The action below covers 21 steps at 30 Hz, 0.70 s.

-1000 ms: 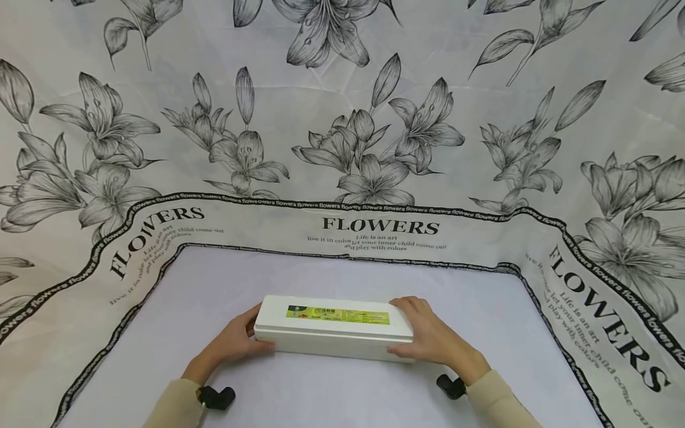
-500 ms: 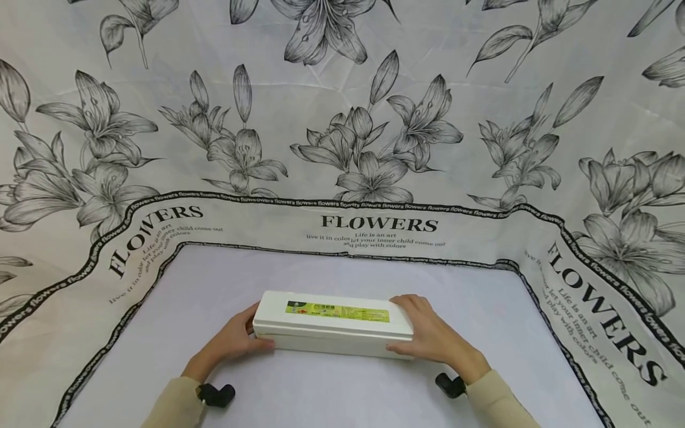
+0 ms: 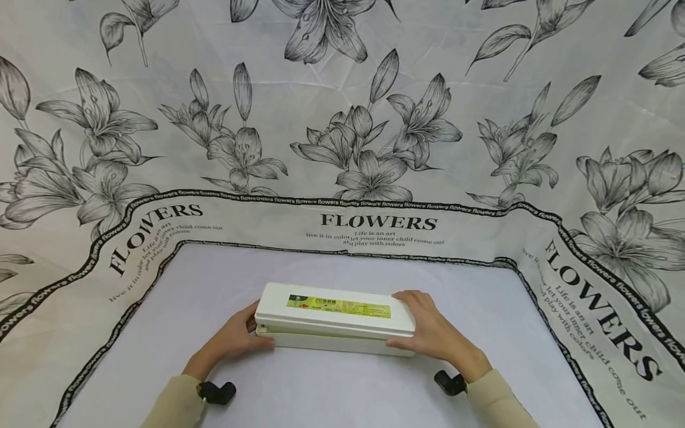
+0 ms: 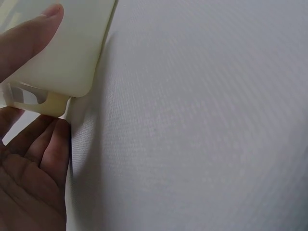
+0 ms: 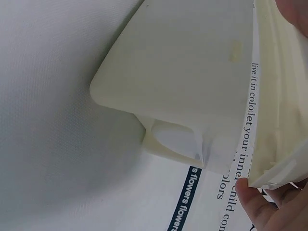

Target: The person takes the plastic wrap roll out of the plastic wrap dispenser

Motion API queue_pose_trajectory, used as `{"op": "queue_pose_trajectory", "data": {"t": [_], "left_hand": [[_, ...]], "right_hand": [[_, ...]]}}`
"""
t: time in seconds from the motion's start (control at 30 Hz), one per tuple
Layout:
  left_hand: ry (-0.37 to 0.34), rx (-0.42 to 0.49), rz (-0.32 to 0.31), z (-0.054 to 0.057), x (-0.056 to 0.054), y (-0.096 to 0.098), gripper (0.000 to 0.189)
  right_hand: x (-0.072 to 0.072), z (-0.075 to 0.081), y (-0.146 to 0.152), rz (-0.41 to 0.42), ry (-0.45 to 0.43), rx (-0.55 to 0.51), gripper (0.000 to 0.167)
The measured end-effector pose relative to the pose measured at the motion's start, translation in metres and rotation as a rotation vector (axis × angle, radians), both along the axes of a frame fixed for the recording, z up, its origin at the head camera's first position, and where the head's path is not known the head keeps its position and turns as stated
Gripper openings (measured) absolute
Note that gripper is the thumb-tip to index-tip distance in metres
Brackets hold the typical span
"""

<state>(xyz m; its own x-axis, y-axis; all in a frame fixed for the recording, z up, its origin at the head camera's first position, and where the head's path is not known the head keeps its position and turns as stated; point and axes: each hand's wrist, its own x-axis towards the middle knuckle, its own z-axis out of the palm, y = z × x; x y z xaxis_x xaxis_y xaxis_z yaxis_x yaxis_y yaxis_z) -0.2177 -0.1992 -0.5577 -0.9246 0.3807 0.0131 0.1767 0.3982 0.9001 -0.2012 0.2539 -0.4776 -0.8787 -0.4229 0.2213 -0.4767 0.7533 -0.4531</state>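
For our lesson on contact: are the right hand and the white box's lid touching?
Touching. The right wrist view shows it: the right hand has its fingers against the lid at one corner, without a gap.

The lid [image 3: 321,318] is white, its label [image 3: 345,307] yellow-green with a dark patch at one end. The box [image 3: 332,343] is cream, the tabletop [image 3: 342,392] pale lilac-white. Black line-drawn lilies, lettering and bands cover the off-white cloth [image 3: 321,98]. The sleeves [image 3: 173,404] are beige.

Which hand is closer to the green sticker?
Right. The right hand grips the lid just past the right end of the sticker; the left hand holds the left end of the box, farther off.
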Motion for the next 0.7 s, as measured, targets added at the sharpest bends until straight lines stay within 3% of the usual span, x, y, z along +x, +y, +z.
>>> {"op": "queue_pose_trajectory", "data": {"t": [0.33, 0.7], "left_hand": [[-0.016, -0.048, 0.017, 0.0, -0.001, 0.0, 0.113], [-0.009, -0.036, 0.006, 0.001, 0.0, 0.001, 0.11]], "right_hand": [[0.004, 0.0, 0.003, -0.038, -0.002, -0.016, 0.097], [0.01, -0.003, 0.012, -0.1, -0.014, -0.056, 0.092]]}}
